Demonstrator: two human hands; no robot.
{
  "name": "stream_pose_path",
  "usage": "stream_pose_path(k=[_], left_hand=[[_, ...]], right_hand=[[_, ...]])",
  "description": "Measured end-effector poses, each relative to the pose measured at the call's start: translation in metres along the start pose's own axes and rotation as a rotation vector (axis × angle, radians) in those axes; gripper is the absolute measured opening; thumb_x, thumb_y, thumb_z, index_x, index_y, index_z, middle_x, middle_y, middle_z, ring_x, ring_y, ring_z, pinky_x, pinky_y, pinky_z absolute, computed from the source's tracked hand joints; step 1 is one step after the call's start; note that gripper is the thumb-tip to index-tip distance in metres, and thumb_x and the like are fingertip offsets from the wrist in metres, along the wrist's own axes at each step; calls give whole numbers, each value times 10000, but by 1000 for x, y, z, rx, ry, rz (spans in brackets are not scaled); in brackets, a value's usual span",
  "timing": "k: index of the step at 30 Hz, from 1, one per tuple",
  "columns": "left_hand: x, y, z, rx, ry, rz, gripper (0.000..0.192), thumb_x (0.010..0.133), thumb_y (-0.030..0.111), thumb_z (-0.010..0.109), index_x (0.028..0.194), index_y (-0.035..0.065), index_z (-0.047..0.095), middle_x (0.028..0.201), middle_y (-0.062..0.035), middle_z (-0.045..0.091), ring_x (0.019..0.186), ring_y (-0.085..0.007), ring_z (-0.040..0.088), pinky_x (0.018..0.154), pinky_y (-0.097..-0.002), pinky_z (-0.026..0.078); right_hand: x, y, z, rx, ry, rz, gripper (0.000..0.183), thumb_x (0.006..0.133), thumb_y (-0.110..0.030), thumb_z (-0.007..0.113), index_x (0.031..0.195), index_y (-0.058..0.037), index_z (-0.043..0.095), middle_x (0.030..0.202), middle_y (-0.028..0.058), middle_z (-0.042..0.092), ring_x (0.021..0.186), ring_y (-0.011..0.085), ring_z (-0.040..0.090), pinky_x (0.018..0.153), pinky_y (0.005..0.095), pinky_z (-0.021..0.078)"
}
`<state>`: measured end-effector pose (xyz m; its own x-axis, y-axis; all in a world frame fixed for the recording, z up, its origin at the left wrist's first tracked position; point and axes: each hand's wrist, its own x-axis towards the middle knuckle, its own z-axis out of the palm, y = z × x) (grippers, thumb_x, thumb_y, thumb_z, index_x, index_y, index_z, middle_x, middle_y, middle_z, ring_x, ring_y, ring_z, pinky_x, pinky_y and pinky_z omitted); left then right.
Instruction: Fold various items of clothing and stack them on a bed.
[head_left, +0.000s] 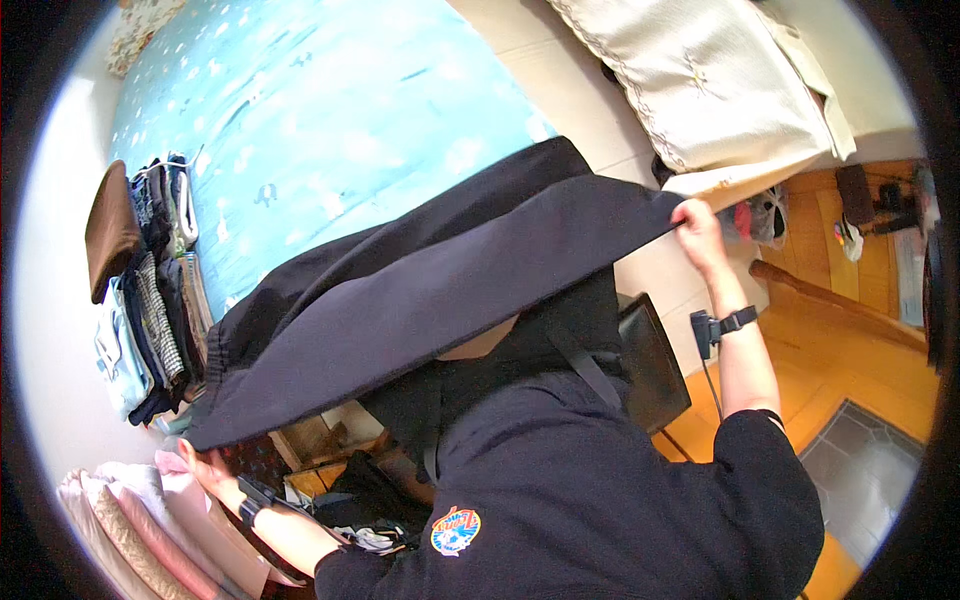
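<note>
A long black garment (420, 300), perhaps trousers, is stretched between my two hands, slanting up to the right, with a straight lower edge. Gathered fabric shows at its left end. My left hand (206, 465) grips its lower left corner, the fingertips partly hidden by the cloth. At the upper right corner, my right hand (699, 231) pinches the edge between thumb and fingers. The garment's far part lies over the near edge of a bed with a light blue patterned sheet (337, 112). Each wrist wears a black strap with a device.
Folded clothes (157, 322) stand in stacks at the bed's left. Pink and beige folded textiles (150, 517) are at lower left. A dark chair or stool (652, 367) is beside me on the right. A cream embroidered cover (705, 82) lies over furniture at upper right.
</note>
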<state>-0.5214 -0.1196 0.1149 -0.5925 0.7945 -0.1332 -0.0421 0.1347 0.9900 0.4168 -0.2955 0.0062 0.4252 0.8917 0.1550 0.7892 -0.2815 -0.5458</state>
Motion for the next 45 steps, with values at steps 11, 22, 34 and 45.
stream_pose_path(k=[11,22,34,45], left_hand=[[19,-94,-92,-50,-19,-392,256,800,252,731,1015,151,634,1010,-18,667,911,-186,601,761,-313,444],[-12,-75,-44,-9,-132,-296,307,808,274,728,1071,189,592,1064,-4,633,1024,-189,549,908,-369,360],[-19,-37,44,-3,-138,-102,200,901,246,621,1050,141,541,973,-33,606,927,-192,591,838,-396,497],[93,-124,175,663,-400,-351,596,853,414,634,1250,-14,511,1138,-113,609,997,-207,568,897,-356,419]], right_hand=[[-54,71,115,984,-544,1135,306,931,-282,550,1146,-86,456,1046,138,545,804,231,611,709,377,544],[-47,48,114,1369,-442,1192,262,867,-18,556,1126,-29,515,1122,120,591,999,257,577,862,394,477],[19,68,-64,1130,388,561,344,811,-19,613,1143,-86,550,1153,45,592,1014,153,539,893,309,419],[155,-7,166,565,-368,236,656,724,63,576,1339,-132,458,1203,118,556,806,170,569,723,295,486]])
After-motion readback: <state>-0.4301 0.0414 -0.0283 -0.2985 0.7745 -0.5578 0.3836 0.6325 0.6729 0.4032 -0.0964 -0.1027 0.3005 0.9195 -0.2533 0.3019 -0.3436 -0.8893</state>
